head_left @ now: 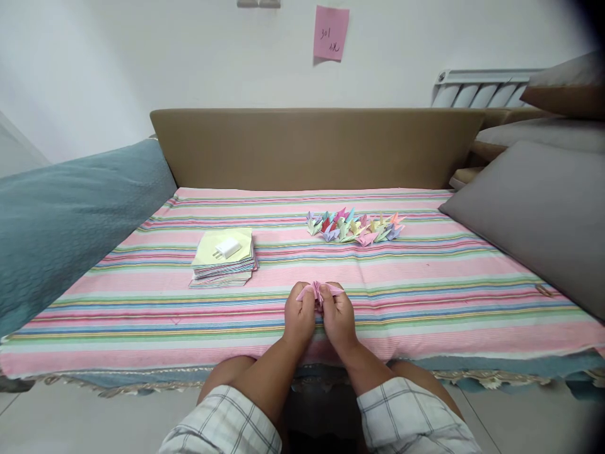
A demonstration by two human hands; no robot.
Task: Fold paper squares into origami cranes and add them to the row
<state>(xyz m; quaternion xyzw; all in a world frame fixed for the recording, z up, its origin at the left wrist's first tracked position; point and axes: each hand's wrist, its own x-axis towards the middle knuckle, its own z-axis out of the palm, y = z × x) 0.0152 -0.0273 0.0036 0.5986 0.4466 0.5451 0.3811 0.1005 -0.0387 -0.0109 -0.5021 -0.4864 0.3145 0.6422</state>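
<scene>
Between both hands is a pink folded paper crane (316, 289), its wings spread out to the two sides. My left hand (299, 313) is closed on its left part, thumb on top. On the other side, my right hand (338, 315) grips the right part in the same way. The fingers beneath the paper are hidden. Beyond the hands, a cluster of several small folded paper cranes (350, 228) in many colours lies on the striped cloth (278, 252). To the left sits a stack of square paper (241, 243) with a yellow sheet uppermost.
A white plug adapter (227, 248) rests on the paper stack. Grey cushions (534, 208) lean at the right, and a blue-covered armrest (80, 214) borders the left. Behind rises a brown backrest (312, 148). A pink note (331, 33) hangs on the wall.
</scene>
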